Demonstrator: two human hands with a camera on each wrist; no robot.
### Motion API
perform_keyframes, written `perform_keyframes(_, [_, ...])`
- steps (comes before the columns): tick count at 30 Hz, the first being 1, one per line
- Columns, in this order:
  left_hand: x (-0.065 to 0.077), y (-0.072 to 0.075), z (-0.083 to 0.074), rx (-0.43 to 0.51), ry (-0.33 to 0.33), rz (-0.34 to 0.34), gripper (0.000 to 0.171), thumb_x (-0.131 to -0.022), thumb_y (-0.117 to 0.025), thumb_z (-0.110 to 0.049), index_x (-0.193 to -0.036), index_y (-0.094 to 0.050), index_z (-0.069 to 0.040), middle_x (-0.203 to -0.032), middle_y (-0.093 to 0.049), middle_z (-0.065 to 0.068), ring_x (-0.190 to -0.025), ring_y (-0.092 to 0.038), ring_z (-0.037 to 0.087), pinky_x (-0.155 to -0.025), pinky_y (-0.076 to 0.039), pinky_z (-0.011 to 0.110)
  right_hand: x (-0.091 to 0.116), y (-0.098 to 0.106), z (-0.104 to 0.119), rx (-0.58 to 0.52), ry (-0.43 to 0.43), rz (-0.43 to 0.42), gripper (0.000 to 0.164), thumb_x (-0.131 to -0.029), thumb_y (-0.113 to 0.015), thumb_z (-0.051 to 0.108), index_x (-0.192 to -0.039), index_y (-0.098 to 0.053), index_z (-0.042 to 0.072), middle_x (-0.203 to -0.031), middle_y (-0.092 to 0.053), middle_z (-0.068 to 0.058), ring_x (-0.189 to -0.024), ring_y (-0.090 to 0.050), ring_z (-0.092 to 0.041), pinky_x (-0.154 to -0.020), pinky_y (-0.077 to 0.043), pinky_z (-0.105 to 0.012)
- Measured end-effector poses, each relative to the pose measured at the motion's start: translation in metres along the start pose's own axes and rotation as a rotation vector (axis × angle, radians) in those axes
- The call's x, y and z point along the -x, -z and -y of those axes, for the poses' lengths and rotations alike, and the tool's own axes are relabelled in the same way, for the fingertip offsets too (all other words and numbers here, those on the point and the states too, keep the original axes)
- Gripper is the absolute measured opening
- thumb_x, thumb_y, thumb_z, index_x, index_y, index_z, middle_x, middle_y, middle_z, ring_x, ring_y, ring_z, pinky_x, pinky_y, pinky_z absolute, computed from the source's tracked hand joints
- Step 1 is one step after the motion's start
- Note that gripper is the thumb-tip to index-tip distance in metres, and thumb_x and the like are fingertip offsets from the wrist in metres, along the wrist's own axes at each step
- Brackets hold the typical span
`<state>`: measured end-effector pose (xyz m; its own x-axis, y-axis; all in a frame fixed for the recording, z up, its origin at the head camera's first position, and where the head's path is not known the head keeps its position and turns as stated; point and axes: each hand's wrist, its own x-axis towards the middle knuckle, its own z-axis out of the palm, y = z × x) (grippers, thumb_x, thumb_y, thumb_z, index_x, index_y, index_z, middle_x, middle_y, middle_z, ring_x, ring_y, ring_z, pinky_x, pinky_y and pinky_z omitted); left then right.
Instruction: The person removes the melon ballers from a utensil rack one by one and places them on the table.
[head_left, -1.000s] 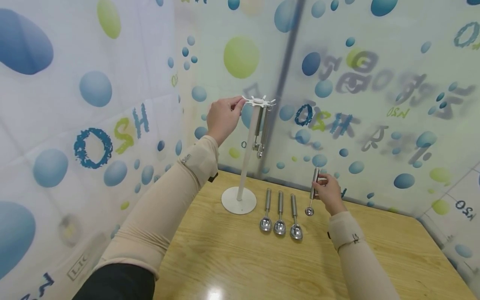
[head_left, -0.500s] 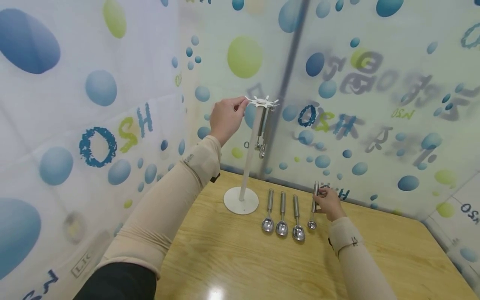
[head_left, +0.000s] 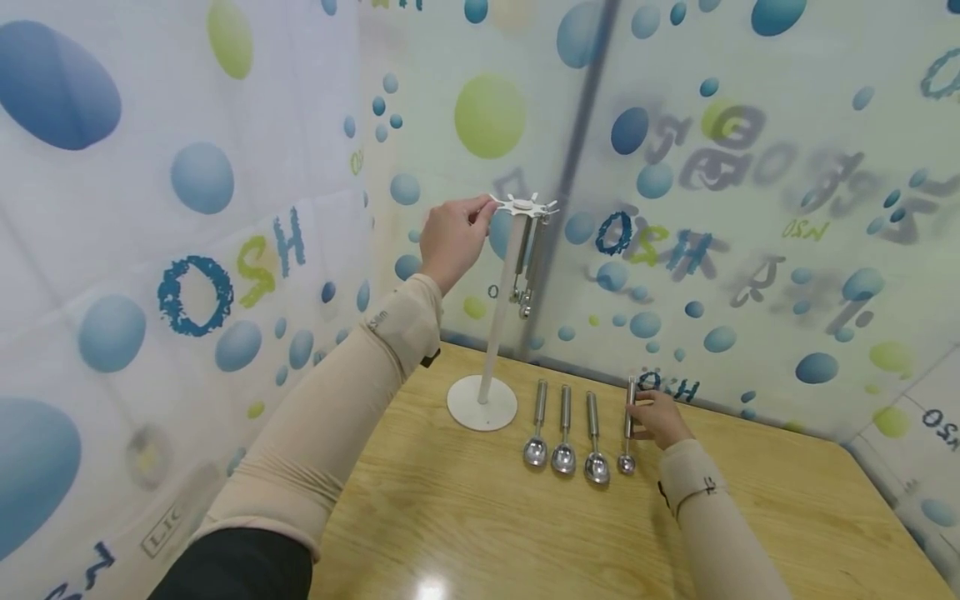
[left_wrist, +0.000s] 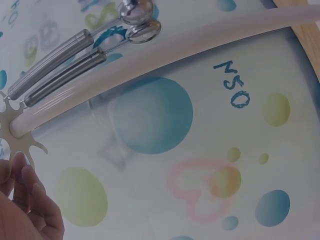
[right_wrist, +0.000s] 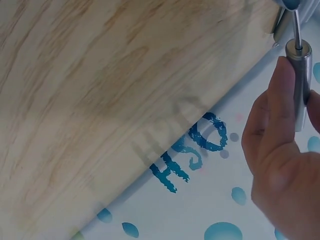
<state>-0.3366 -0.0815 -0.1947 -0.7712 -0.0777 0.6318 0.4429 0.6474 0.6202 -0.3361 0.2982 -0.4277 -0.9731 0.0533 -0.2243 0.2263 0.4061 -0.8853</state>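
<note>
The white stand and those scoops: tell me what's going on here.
A person's left hand pinches the white stand at the edge of its top, where at least two metal utensils hang. Their right hand holds a small scoop by the handle, at the right end of a row beside three larger scoops lying on the wooden table. Whether the small scoop rests on the table is hard to tell.

Your stand (head_left: 499, 321): plain white. Your scoop (head_left: 629, 425) plus the other scoops (head_left: 566, 408): shiny silver. Tabletop (head_left: 450, 517): yellow-brown wood grain. Your sleeves (head_left: 337, 396): beige, small dark lettering; black fabric (head_left: 240, 567) above the left one. Backdrop (head_left: 427, 50) facing you: pale, blue and lime ovals, blue-and-lime letters, faint pink heart-like outline (left_wrist: 172, 182).
</note>
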Motion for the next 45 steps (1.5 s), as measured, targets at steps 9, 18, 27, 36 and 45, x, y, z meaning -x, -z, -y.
perform_keyframes(9, [0.0,-0.002,0.002,0.017,-0.004,0.006,0.033,-0.104,-0.058,-0.037,-0.13,-0.072,-0.02,-0.09,-0.074,0.001,-0.076,-0.065,0.011,-0.06,-0.043,0.028,-0.008,0.002,-0.008,0.026,-0.078,0.018,0.047,-0.103,-0.054,0.002,-0.143,-0.037,-0.016,-0.114,-0.059,-0.025,-0.098,-0.064,-0.03,-0.081,-0.059,-0.044])
perform_keyframes(18, [0.001,-0.001,0.002,0.036,0.005,0.0,0.035,-0.104,-0.06,-0.035,-0.133,-0.069,-0.02,-0.095,-0.075,0.001,-0.078,-0.067,0.01,-0.061,-0.045,0.029,-0.016,0.0,-0.009,0.116,-0.134,0.038,0.041,-0.1,-0.055,-0.001,-0.135,-0.041,-0.018,-0.097,-0.059,-0.018,-0.081,-0.062,-0.023,-0.071,-0.059,-0.036])
perform_keyframes(27, [0.001,-0.001,0.001,0.047,-0.03,-0.003,0.033,-0.105,-0.057,-0.034,-0.128,-0.073,-0.016,-0.078,-0.068,0.004,-0.066,-0.055,0.017,-0.058,-0.038,0.03,-0.021,-0.006,-0.011,0.215,-0.13,0.033,0.039,-0.099,-0.056,-0.003,-0.132,-0.045,-0.02,-0.1,-0.061,-0.024,-0.083,-0.064,-0.025,-0.071,-0.059,-0.038])
perform_keyframes(36, [0.002,-0.002,0.001,0.071,-0.004,0.019,0.034,-0.105,-0.058,-0.034,-0.131,-0.071,-0.016,-0.086,-0.071,0.008,-0.072,-0.059,0.014,-0.06,-0.043,0.027,-0.022,-0.015,-0.01,0.549,-0.018,0.008,0.038,-0.095,-0.063,0.002,-0.124,-0.056,-0.022,-0.118,-0.062,-0.036,-0.104,-0.065,-0.041,-0.089,-0.055,-0.047])
perform_keyframes(45, [0.002,0.0,0.002,0.063,-0.014,0.01,0.032,-0.105,-0.058,-0.033,-0.129,-0.072,-0.016,-0.077,-0.066,0.0,-0.069,-0.058,0.013,-0.06,-0.042,0.026,-0.022,-0.016,-0.007,0.603,0.002,0.01,0.035,-0.095,-0.065,0.006,-0.119,-0.062,-0.019,-0.113,-0.066,-0.032,-0.098,-0.066,-0.037,-0.089,-0.054,-0.047])
